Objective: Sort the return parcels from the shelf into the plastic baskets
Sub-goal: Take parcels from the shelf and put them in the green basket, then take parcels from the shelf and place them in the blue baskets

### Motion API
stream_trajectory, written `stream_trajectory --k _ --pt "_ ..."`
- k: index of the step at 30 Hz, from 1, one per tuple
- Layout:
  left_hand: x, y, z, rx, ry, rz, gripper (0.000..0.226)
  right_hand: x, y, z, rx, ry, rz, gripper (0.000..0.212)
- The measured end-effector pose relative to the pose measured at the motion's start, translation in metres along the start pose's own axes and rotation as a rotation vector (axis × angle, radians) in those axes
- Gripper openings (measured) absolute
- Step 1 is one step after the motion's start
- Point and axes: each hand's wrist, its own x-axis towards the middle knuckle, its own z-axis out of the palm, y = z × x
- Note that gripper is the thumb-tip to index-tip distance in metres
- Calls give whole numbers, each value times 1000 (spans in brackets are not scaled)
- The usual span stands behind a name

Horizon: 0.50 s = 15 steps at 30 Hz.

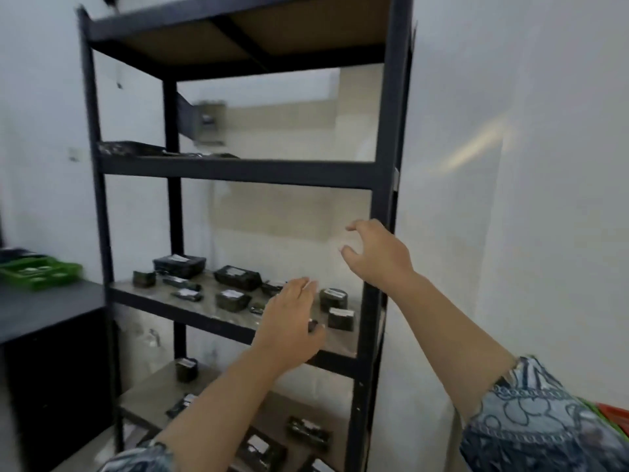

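parcels (235, 275) (labels blurred) lie partly hidden behind the left hand (289, 315).

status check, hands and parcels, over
Left hand open, over parcels on middle shelf; right hand open, raised near shelf post. No parcel held. Green basket off left; nothing in the way.

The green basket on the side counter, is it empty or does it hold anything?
Not empty: the green basket holds a few dark parcels with pale labels; blur hides how many.
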Motion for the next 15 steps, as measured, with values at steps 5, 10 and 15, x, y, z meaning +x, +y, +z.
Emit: stream_trajectory --k 5,10,15 --pt "27 -49 -55 109 110 -20 71 56 -59 9 18 58 -142 42" --pt "68 -114 -86 244 175 -18 73 124 -99 30 24 128 -246 38" --pt "124 -185 -102 281 250 -37 71 198 -122 55 18 207 -296 35"
